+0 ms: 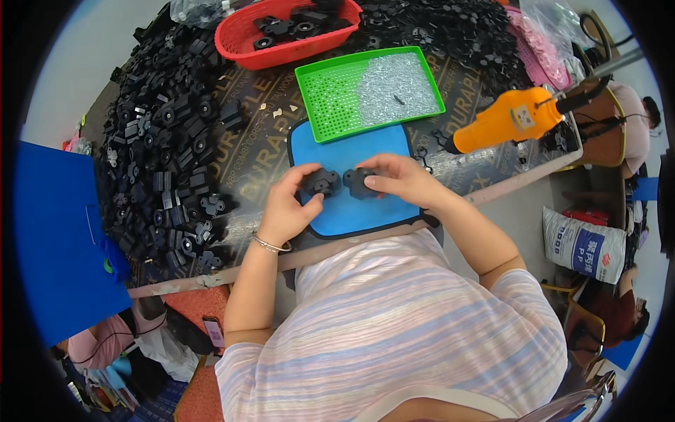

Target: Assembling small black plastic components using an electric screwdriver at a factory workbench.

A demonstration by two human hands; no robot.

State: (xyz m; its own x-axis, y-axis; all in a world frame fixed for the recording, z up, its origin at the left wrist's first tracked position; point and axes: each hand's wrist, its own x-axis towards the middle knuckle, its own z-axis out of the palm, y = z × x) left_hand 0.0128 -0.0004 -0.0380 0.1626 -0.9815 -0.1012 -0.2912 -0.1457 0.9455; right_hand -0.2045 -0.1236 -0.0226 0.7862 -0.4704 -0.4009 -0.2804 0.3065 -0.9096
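Now my left hand (pixel 285 207) and right hand (pixel 394 179) each pinch a black part (pixel 321 182); I'd align them squarely over the blue mat (pixel 351 211).

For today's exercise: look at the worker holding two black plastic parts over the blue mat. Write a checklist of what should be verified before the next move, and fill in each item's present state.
1. Left hand grips a black part: ok.
2. Right hand grips the second black part: ok.
3. Both parts are over the blue mat: ok.
4. The two parts are correctly aligned with each other: cannot tell, fingers hide the joining faces.
5. Green tray of small silver screws sits just beyond the mat: ok.
6. Orange power screwdriver hangs to the right, apart from both hands: ok.
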